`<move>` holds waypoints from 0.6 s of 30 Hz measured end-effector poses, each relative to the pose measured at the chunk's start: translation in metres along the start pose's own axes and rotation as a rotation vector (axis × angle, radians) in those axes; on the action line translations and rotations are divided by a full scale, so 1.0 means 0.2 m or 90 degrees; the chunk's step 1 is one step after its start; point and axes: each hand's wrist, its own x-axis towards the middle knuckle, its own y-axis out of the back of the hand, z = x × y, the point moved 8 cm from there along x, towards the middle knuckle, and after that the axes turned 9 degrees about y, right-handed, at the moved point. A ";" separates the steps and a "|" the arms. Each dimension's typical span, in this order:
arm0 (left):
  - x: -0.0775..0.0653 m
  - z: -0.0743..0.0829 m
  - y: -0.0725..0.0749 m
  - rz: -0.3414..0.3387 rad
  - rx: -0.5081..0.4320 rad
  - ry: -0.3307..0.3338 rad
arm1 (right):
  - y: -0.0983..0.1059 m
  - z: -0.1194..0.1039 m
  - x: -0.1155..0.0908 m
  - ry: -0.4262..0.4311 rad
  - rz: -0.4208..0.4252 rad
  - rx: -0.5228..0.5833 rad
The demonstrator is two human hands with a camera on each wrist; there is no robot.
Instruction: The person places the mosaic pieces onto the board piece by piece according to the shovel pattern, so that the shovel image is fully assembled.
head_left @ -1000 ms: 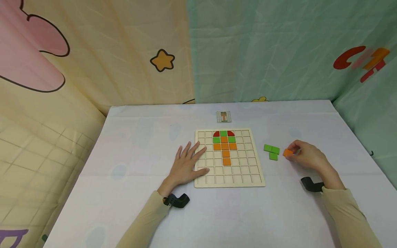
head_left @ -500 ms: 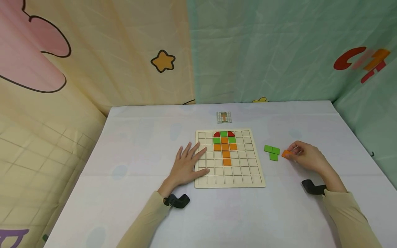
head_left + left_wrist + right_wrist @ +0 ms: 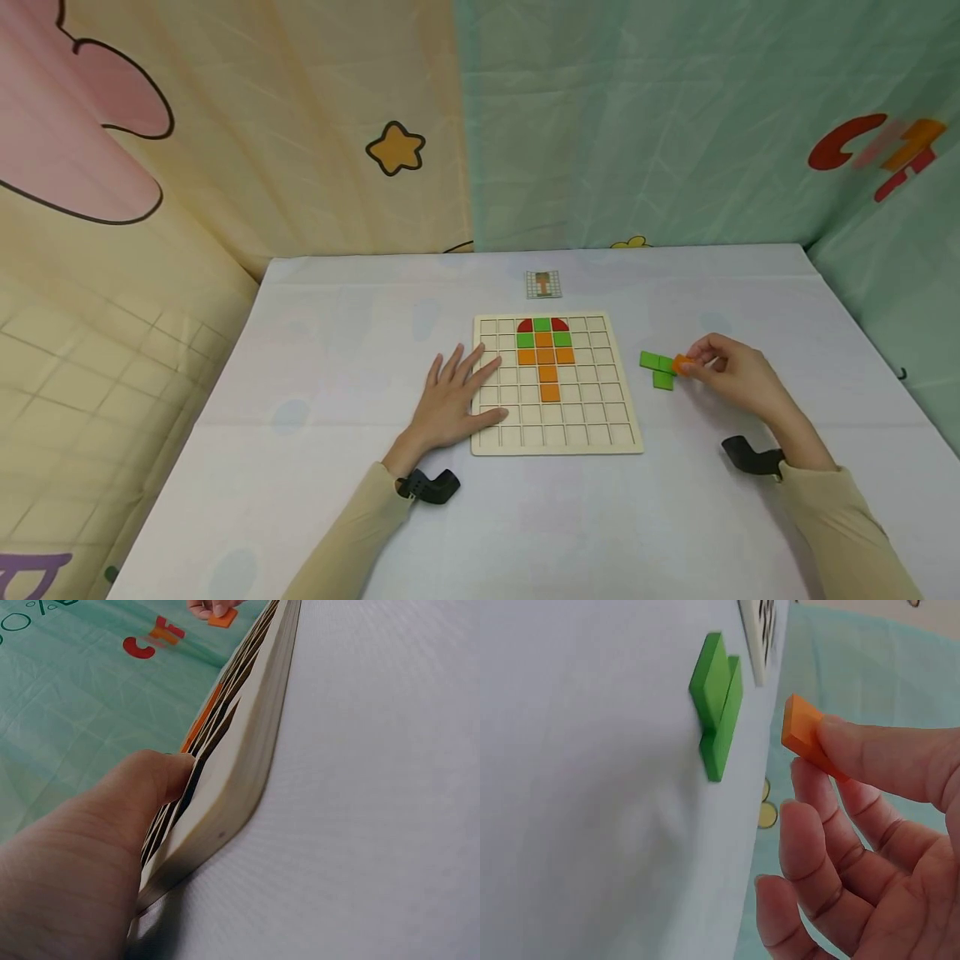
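Note:
My left hand (image 3: 447,402) lies with spread, straight fingers over the left edge of a pale wooden grid board (image 3: 592,412). In the left wrist view the thumb (image 3: 161,776) rests on the board's rim. Orange, green and red tiles sit in the board's cells, forming a mushroom-like shape down the middle. To the right of the board, my right hand (image 3: 738,375) pinches an orange square tile (image 3: 806,731) between thumb and fingers, raised off the tabletop. Left of that hand, several green square tiles (image 3: 662,380) lie grouped on the table; the orange one overlaps them in the head view.
A small picture card (image 3: 543,284) with a gridded mushroom-like figure lies beyond the board's far edge. The white-covered table (image 3: 555,525) runs back to patterned cloth walls (image 3: 645,125). Each wrist wears a black camera mount (image 3: 429,486).
My right hand has lifted the orange tile and carried it slightly left, toward the green tiles. The left hand and the board have kept their places.

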 end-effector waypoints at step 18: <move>0.00 0.00 0.00 0.010 -0.005 -0.005 | -0.20 -0.34 0.04 0.112 -0.064 0.073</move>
